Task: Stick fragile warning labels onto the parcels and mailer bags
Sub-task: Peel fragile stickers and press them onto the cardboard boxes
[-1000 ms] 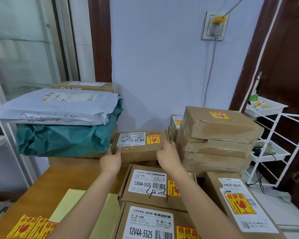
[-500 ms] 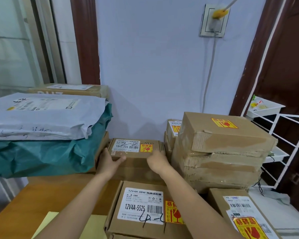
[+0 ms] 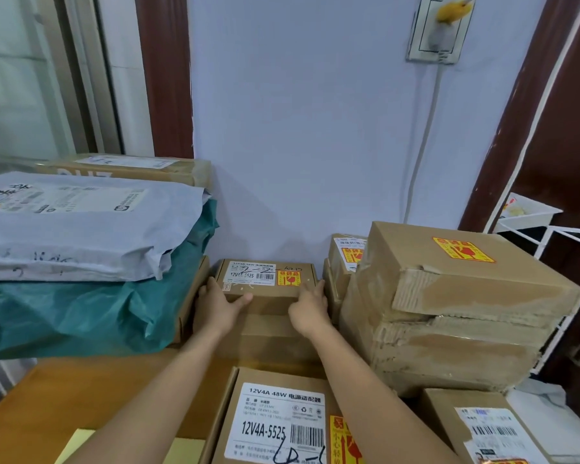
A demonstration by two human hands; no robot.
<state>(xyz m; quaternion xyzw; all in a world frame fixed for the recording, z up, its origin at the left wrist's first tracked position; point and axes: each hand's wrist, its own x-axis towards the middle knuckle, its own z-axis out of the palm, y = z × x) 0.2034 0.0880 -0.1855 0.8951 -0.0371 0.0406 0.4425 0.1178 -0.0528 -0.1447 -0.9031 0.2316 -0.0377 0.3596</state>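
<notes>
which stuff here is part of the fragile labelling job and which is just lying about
Job: small labelled box held by left hand and right hand; grey mailer bag; green mailer bag; taped box stack.

Lying about: white wire rack; wall socket.

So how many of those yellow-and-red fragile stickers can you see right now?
5: on the small brown cardboard box held between both hands, the box behind the right stack, the big taped box on top, the near centre box, and the bottom-right box. Others may be hidden.
</notes>
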